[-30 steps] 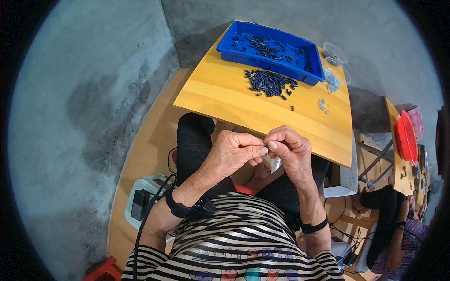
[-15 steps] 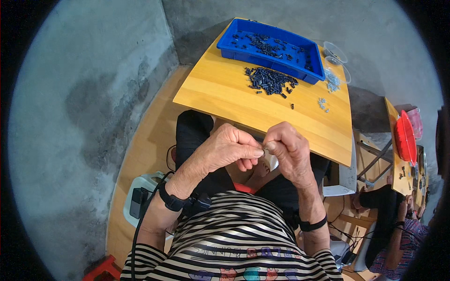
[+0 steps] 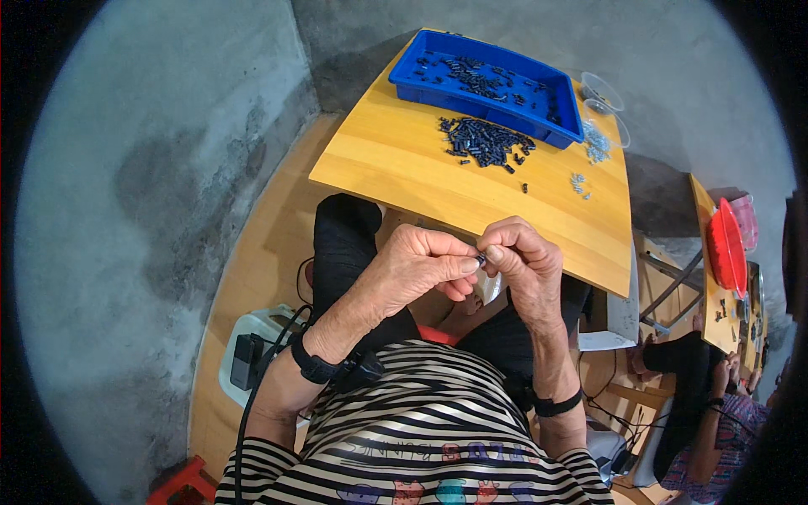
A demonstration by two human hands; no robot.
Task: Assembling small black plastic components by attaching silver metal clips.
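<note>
Just off the table's near edge, my left hand (image 3: 425, 268) pinches a small dark cylindrical piece (image 3: 481, 260) between thumb and forefinger. My right hand (image 3: 526, 263) meets it from the other side, its thumb and bent forefinger closed at the end of the same piece. Whether the right fingers hold a second tiny part is hidden. Beyond the hands, a heap of similar dark cylindrical pieces (image 3: 484, 143) lies on the yellow table (image 3: 379, 160). Small clear pieces (image 3: 579, 185) lie loose toward the right side.
A blue tray (image 3: 471, 108) with scattered dark pieces stands at the back. Clear plastic cups (image 3: 602, 91) lie by the right edge, beside more clear pieces (image 3: 596, 143). At right, another person (image 3: 715, 429) sits by a second table with a red basket (image 3: 728, 248). A pale stool (image 3: 252, 353) stands left.
My right thumb and forefinger have shifted slightly upward and right, and the dark piece between the hands shows more plainly. The left hand stays almost in place.
</note>
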